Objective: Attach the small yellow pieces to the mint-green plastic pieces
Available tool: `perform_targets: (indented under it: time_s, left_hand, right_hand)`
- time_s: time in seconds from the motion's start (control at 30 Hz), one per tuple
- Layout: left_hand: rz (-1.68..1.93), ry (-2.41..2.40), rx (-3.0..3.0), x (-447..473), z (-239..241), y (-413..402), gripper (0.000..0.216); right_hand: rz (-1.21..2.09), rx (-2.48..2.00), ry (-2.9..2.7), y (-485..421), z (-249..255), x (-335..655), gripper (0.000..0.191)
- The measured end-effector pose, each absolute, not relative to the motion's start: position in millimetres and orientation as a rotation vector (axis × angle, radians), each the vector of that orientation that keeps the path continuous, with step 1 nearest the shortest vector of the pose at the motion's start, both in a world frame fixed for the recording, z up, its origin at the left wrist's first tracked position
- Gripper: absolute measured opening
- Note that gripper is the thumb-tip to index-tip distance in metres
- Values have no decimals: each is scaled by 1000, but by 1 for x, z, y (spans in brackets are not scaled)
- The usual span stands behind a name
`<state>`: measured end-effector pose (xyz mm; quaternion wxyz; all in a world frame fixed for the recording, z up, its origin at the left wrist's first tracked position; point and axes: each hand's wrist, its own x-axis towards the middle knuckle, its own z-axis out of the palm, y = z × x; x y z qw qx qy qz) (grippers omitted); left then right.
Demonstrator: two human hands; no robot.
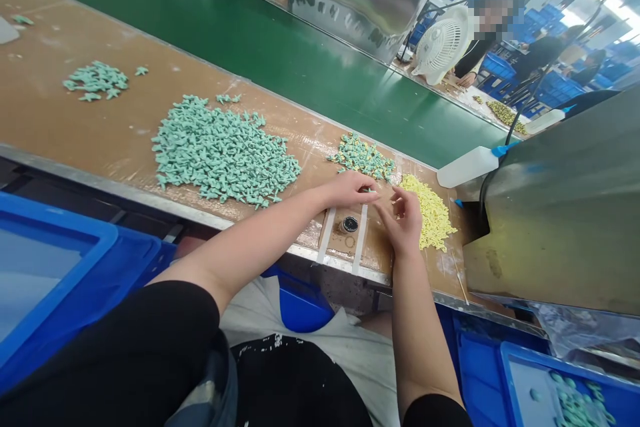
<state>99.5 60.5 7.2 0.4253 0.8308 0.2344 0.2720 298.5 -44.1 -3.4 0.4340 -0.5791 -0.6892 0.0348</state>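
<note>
My left hand (pixel 351 189) is closed in a pinch on a small green piece (pixel 368 191), of which only a bit shows between the fingertips. My right hand (pixel 404 219) faces it with thumb and fingers curled; anything held there is too small or hidden to make out. Just beyond both hands lies a pile of green pieces with yellow parts on them (pixel 365 156). Loose yellow pieces (pixel 430 212) are heaped beside my right hand. Below my hands stands a small round pot of dark liquid (pixel 349 225), between two strips of light tape.
A big heap of green pieces (pixel 225 150) and a smaller one (pixel 97 80) lie left on the brown worktop (pixel 65 123). Behind runs a green belt (pixel 210 33). A white bottle (pixel 467 167) leans by the metal housing (pixel 560 213) at right. Another person sits across, near a fan (pixel 445 43).
</note>
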Motion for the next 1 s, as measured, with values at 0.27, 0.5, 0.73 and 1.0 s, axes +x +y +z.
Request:
perform_targets:
  time_s: [0.27, 0.5, 0.73, 1.0]
  left_hand:
    - [657, 1271, 2377, 88, 11, 72, 31]
    - [637, 1373, 2324, 86, 7, 73, 29]
    - [887, 900, 2049, 97, 10, 66, 45]
    - [636, 312, 1785, 115, 4, 57, 61]
  right_hand:
    - [-386, -2024, -1659, -42, -16, 327, 29]
    - [-284, -2165, -1638, -42, -17, 326, 25]
    - [0, -1609, -1500, -39, -11, 307, 30]
    - [247, -1320, -1405, -31, -10, 282, 35]
